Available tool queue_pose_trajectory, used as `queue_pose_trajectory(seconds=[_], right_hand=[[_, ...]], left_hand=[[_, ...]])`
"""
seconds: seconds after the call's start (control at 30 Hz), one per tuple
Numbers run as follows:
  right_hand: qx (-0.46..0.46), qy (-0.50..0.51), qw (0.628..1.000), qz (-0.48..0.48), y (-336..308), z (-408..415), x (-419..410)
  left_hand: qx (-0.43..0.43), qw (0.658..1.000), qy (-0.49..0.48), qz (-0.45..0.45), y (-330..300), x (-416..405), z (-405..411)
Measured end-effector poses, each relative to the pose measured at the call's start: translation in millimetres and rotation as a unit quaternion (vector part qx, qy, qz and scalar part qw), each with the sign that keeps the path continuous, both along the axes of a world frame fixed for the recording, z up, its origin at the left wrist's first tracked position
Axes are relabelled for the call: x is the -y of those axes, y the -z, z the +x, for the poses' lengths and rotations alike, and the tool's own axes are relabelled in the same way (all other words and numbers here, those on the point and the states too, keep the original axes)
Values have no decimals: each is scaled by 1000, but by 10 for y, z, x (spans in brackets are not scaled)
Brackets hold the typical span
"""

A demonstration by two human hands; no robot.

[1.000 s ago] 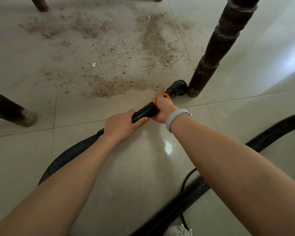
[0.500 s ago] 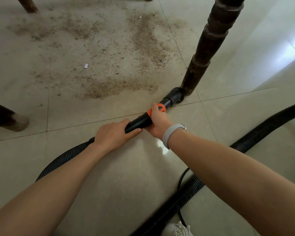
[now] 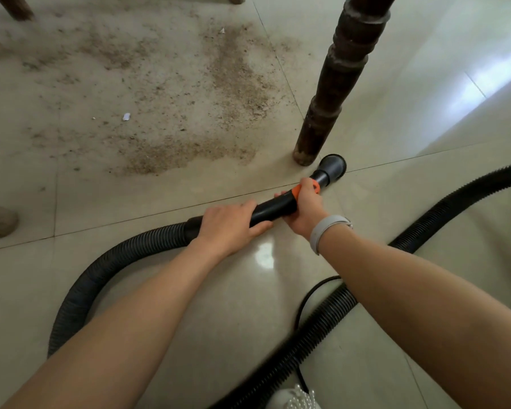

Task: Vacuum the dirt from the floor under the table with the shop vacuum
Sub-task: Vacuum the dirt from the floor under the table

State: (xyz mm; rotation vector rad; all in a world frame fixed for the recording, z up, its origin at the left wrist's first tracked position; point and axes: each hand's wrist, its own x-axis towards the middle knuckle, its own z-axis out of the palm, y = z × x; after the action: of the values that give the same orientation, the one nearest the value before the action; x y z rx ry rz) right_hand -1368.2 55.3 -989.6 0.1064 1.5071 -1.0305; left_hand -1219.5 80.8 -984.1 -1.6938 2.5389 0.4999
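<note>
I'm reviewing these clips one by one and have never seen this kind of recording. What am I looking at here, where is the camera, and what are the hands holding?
No robot here: a person wears a camera on the head, so you look down along both forearms. The left hand and right hand both grip the black wand of a shop vacuum, which has an orange collar. Its round nozzle sits on the tile floor beside a dark turned table leg. A ribbed black hose curves back from the wand. To the left of the leg lies a wide patch of brown dirt, not yet vacuumed, with a small white scrap in it.
</note>
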Motion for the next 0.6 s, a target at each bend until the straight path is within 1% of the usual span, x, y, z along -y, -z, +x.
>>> queue_pose_trajectory(seconds=[0.1,0.17,0.23,0.33,0.47,0.53,0.6], right_hand=[[15,21,1000,4,-14,-237,26],[20,24,1000,5,5,-279,-10],[27,24,999,7,45,-200,-69],[45,12,999,14,93,60,-203],[62,-36,997,30,99,539,-355],[72,-67,995,24,76,769,-354],[79,-95,992,20,36,944,-291]], left_hand=[[8,998,38,-40,-12,43,-184],[21,998,45,-39,-28,30,-239],[43,998,42,-7,-33,-9,-197],[70,995,32,67,-31,-100,39],[62,986,3,152,-43,-279,506],[61,985,-31,161,-80,-354,721],[67,985,-60,144,-127,-388,868]])
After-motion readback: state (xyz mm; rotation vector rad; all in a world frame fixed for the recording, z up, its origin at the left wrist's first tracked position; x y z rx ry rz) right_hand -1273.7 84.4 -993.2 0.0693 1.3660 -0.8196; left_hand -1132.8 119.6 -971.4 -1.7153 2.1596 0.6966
